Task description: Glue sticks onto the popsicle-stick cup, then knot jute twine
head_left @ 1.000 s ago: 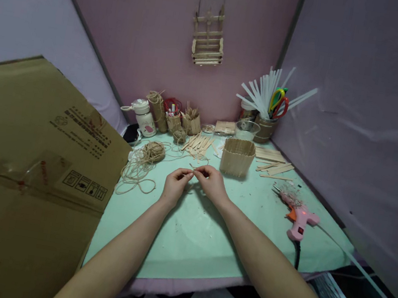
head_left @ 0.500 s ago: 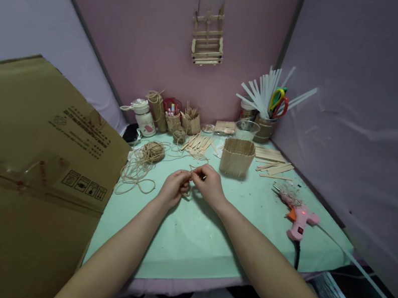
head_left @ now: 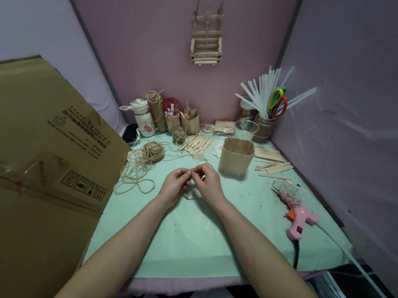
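Left hand [head_left: 173, 185] and right hand [head_left: 208, 185] pinch twine [head_left: 187, 196] over the green tablecloth [head_left: 193, 247] (pink wall [head_left: 151, 24] behind).

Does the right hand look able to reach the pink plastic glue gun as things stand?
Probably yes: nothing bulky stands between the right hand and the glue gun, though that hand seems to be pinching thin tan twine.

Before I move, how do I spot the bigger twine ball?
On the green table, look right of the cardboard box. The bigger twine ball lies beyond the left hand. Unlike the smaller ball behind it, it has tangled loops in front.
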The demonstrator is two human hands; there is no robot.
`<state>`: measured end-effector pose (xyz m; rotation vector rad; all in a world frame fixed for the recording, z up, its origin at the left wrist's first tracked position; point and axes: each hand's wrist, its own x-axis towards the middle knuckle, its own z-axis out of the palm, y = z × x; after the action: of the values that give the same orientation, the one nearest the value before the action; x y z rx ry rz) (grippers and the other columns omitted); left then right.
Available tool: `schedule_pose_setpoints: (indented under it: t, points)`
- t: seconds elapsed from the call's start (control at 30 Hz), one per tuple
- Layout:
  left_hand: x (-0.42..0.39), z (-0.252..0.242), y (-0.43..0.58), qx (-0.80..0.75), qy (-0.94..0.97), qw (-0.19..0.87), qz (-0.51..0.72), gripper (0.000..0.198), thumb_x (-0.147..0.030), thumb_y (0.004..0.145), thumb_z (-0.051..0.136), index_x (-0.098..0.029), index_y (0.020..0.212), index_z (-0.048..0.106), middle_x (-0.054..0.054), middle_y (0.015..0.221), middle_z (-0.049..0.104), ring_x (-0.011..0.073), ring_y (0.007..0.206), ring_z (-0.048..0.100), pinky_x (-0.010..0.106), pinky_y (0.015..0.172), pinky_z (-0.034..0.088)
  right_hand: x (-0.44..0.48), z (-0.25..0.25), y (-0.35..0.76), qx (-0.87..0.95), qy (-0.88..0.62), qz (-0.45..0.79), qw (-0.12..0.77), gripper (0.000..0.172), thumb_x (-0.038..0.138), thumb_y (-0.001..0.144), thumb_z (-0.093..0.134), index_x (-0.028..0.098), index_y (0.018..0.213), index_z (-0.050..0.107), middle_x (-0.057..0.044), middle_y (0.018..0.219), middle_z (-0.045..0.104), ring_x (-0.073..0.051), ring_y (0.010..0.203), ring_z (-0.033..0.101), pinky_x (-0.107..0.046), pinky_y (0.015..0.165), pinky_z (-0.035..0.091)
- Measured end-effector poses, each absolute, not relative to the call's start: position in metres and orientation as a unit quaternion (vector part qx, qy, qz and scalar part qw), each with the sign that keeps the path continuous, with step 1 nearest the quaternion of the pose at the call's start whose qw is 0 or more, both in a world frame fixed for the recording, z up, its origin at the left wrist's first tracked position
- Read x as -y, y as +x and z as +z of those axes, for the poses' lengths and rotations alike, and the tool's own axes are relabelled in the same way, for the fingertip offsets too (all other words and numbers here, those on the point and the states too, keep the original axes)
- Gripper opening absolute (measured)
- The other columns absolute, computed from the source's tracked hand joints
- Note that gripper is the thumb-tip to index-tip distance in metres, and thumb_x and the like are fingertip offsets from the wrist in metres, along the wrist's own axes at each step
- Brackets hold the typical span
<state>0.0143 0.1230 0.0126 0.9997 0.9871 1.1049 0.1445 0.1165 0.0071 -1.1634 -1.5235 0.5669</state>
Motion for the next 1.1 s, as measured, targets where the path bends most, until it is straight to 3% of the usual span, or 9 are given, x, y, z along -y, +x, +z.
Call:
schedule_pose_setpoints:
  t: [0.23,0.43,0.6,0.83,1.1]
  points:
    - [-0.125,0.006,0.014,-0.431,0.528,0.593,0.428,0.032,-0.045,0.069,0.069,-0.014,0.077,0.062,-0.006,0.051,0.043,0.0055,0.044,0.034,0.019,0.043,0.021,-0.117,0.008,0.145,0.647,-0.480,0.222,0.549,0.010,0.021,0.081,0.052,0.020,0.073,0.056,-0.001,0.076,0.055,-0.015,0.074,0.052,-0.028,0.069,0.041]
    - [-0.125,0.005,0.013,-0.466,0.650,0.393,0.454,0.014,-0.026,0.077,0.057,-0.017,0.075,0.067,0.001,0.071,0.064,0.0135,0.068,0.053,0.023,0.064,0.039,-0.117,0.007,0.144,0.630,-0.496,0.257,0.540,0.007,0.021,0.079,0.055,0.019,0.073,0.057,-0.001,0.076,0.056,-0.015,0.073,0.053,-0.028,0.069,0.041]
    - [-0.119,0.008,0.015,-0.490,0.683,0.317,0.440,0.013,-0.021,0.078,0.055,-0.019,0.077,0.068,0.001,0.072,0.065,0.0151,0.069,0.054,0.024,0.067,0.038,-0.118,0.007,0.145,0.627,-0.510,0.262,0.527,0.009,0.022,0.079,0.056,0.020,0.070,0.057,-0.001,0.073,0.056,-0.015,0.072,0.051,-0.028,0.069,0.040]
    - [-0.117,0.007,0.018,-0.501,0.712,0.294,0.394,0.019,-0.028,0.082,0.054,-0.018,0.069,0.062,-0.001,0.061,0.058,0.0132,0.059,0.046,0.024,0.060,0.033,-0.123,0.000,0.144,0.582,-0.556,0.267,0.530,0.014,0.023,0.077,0.053,0.021,0.064,0.050,0.000,0.069,0.054,-0.016,0.071,0.049,-0.029,0.070,0.037]
    - [-0.111,0.008,0.022,-0.473,0.735,0.314,0.370,0.022,-0.028,0.083,0.053,-0.018,0.065,0.061,-0.001,0.060,0.057,0.0136,0.060,0.047,0.024,0.060,0.032,-0.132,-0.006,0.147,0.512,-0.600,0.291,0.542,0.016,0.028,0.075,0.049,0.022,0.061,0.046,0.000,0.064,0.052,-0.017,0.066,0.047,-0.029,0.066,0.035]
